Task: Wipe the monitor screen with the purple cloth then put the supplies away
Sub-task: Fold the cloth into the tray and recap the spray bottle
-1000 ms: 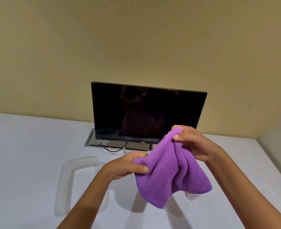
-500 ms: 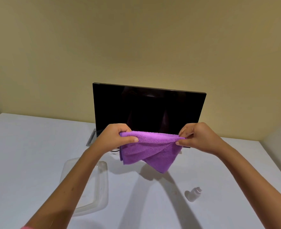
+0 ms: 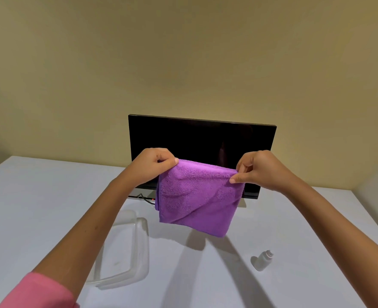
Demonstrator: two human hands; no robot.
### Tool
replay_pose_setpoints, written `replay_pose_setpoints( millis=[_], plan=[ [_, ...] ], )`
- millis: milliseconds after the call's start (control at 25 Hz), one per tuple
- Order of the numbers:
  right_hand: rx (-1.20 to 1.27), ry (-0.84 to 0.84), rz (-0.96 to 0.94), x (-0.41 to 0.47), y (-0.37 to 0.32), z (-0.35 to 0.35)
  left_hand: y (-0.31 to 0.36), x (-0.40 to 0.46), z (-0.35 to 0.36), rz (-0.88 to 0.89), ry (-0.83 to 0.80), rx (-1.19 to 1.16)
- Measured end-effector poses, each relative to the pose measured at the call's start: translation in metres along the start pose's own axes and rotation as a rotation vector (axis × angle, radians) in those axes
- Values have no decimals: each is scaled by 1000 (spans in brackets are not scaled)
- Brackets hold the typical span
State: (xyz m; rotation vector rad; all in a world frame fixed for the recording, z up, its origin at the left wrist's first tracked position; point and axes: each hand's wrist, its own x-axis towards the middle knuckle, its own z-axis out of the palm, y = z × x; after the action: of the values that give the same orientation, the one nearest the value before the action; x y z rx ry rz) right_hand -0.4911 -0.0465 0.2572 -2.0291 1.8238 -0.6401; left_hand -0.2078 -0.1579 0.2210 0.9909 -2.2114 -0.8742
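Observation:
A purple cloth (image 3: pixel 197 196) hangs folded in the air in front of the black monitor (image 3: pixel 201 138). My left hand (image 3: pixel 152 163) pinches its upper left corner and my right hand (image 3: pixel 257 170) pinches its upper right corner, so the top edge is stretched level between them. The cloth covers the lower middle of the dark screen. A small white spray bottle (image 3: pixel 264 260) lies on the table to the lower right. A clear plastic container (image 3: pixel 125 252) sits on the table under my left forearm.
The monitor stands at the back of a white table (image 3: pixel 28 207) against a yellow wall. A dark cable (image 3: pixel 145 199) runs by the monitor's base. A side wall closes the table's right end.
The crumpled cloth was pulled open between both hands, which moved apart and up toward the screen. It now hangs as a flatter folded sheet.

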Motion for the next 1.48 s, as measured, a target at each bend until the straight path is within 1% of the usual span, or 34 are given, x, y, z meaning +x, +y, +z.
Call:
replay_pose_setpoints(
  millis=[80,160,240,320,480,520,560,680,720,800,880,920,1000,1080,1160,1360,1400,1480],
  plan=[
    [-50,86,-4,4,-3,0,0,0,-2,8,-27,3],
    [-125,139,-56,7,-8,1,-1,1,0,8,-26,32],
    [-138,140,-108,8,-13,3,-1,3,4,17,14,103],
    [-67,118,-100,9,-15,5,-3,3,8,35,50,164],
    [-30,88,-6,12,-8,2,-5,2,11,49,129,100],
    [48,75,28,13,-5,2,-4,2,10,63,150,56],
    [199,58,69,12,-3,3,-5,3,9,67,164,-34],
    [798,22,175,9,-1,9,-3,3,8,-6,119,-511],
    [920,15,209,8,-1,13,-3,3,9,-44,101,-623],
    [1005,-1,268,7,1,24,-2,3,13,-83,98,-765],
    [1001,-21,317,6,4,35,-2,3,20,-132,140,-856],
    [1025,-26,349,5,5,40,-2,3,23,-198,162,-887],
    [1169,-51,424,3,6,48,-6,0,27,-418,141,-993],
    [1362,-94,486,1,4,54,-12,-6,31,-640,39,-1151],
    [1488,-108,515,-1,3,57,-18,-14,39,-771,-46,-1217],
    [1813,-64,599,-1,3,61,-27,-39,70,-802,-258,-1417],
    [1847,-53,594,-2,3,61,-28,-45,75,-801,-288,-1429],
    [1869,-62,550,-5,4,60,-29,-54,84,-730,-306,-1410]
  ],
)
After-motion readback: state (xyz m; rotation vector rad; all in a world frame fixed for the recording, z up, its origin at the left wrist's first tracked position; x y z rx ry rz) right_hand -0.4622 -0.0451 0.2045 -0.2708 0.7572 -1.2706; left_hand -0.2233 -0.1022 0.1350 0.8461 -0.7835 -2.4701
